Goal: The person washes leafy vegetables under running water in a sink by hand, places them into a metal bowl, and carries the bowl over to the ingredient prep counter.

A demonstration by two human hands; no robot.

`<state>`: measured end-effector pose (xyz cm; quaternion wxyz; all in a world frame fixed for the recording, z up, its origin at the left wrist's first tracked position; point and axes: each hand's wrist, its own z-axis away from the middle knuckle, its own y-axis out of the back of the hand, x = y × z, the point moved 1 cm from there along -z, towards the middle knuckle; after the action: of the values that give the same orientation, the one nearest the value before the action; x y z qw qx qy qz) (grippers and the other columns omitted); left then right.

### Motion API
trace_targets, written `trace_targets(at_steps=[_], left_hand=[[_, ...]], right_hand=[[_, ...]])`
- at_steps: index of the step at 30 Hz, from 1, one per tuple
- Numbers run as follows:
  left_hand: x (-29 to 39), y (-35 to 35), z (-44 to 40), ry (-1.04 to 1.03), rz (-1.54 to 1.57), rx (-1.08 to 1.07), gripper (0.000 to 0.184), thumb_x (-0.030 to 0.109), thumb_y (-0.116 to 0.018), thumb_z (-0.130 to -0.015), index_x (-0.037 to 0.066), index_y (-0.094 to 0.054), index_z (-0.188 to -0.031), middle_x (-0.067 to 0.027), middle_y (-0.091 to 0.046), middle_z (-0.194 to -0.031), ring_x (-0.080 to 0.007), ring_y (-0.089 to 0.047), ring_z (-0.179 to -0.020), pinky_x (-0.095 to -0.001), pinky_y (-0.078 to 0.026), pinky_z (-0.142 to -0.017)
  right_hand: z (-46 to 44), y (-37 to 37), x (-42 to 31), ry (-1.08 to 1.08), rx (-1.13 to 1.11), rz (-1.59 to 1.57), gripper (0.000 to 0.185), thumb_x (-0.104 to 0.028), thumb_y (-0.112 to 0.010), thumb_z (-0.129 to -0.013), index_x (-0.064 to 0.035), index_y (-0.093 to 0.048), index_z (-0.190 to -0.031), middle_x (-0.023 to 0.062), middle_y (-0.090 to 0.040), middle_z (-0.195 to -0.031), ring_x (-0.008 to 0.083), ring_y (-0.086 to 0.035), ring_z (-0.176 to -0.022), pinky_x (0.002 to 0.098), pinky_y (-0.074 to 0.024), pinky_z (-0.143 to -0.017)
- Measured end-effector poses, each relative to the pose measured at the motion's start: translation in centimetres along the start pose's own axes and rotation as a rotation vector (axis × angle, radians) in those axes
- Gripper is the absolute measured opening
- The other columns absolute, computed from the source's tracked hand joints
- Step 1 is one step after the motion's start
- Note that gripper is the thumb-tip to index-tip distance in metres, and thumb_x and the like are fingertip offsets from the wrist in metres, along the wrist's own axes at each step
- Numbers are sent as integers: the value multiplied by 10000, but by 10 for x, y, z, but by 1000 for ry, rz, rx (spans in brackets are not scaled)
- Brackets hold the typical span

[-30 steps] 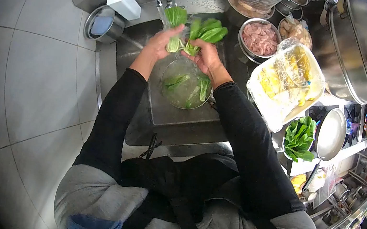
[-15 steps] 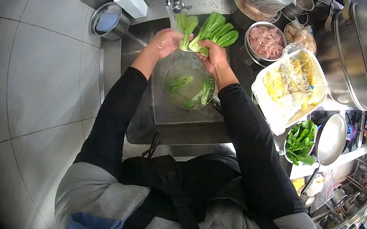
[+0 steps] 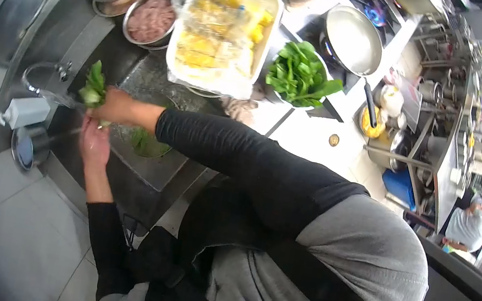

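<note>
Over the sink [image 3: 132,193], beside the running faucet [image 3: 44,71], my right hand [image 3: 114,106] is closed around leafy green vegetables [image 3: 93,86]. My left hand [image 3: 94,142] is just below it, its fingers touching the lower end of the greens; whether they grip anything is hidden. A round strainer or bowl of water in the sink holds more greens [image 3: 143,142], partly behind my right forearm. More leafy greens fill a bowl [image 3: 302,74] to the right of the sink.
A tray of yellow food [image 3: 225,33] under plastic stands beside a bowl of pink meat [image 3: 151,19]. A pan [image 3: 353,40] sits on the stove near a flame. A white pump bottle [image 3: 26,112] stands by the faucet. Another person [image 3: 468,227] is far right.
The view has swung to the right and tilted. My hands, apart before with greens in each, are now close together at the faucet, and another person has come into view.
</note>
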<state>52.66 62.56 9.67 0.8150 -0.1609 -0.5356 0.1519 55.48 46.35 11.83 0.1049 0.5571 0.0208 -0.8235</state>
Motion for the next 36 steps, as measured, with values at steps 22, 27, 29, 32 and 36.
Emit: trace_targets(at_steps=[22,27,29,32,36], left_hand=[[6,-275,89,-298,376,-137,260,162,-440,-1011,27,-515,-1220,-101,-606,-1121,-211,-592,-1011,-364,-496,-854],[6,-312,120,-209,204,-137,361,279,-361,-1038,20,-503,-1248,-96,-602,-1169,-210,-572,-1069,-384,-452,-924],[15,-328,127,-174,152,-252,501,404,-364,-1026,5,-453,-1317,-94,-595,-1212,-219,-571,-1085,-369,-443,-940],[40,-351,139,-176,161,-434,574,454,-412,-1007,-13,-453,-1338,-106,-580,-1244,-205,-553,-1147,-324,-401,-1014],[-3,-285,90,-762,-949,180,563,347,-717,-851,-22,-550,-1243,-134,-564,-1225,-203,-549,-1134,-332,-447,-941]], right_hand=[[190,213,-58,442,-204,-351,323,-32,-620,-864,18,-591,-1181,100,-662,-1062,162,-597,-953,304,-461,-856],[197,238,-87,43,-401,-505,409,-229,-718,-845,14,-612,-1156,92,-669,-1039,185,-617,-914,323,-475,-818],[174,249,-93,-22,-450,-315,449,-273,-760,-814,17,-614,-1125,94,-679,-980,188,-642,-857,331,-499,-764],[177,265,-114,205,-346,-177,425,-270,-783,-789,17,-630,-1062,95,-685,-912,186,-667,-772,324,-533,-665],[153,298,-106,84,-431,-332,263,-132,-690,-827,7,-615,-1038,107,-663,-842,211,-670,-689,311,-584,-596]])
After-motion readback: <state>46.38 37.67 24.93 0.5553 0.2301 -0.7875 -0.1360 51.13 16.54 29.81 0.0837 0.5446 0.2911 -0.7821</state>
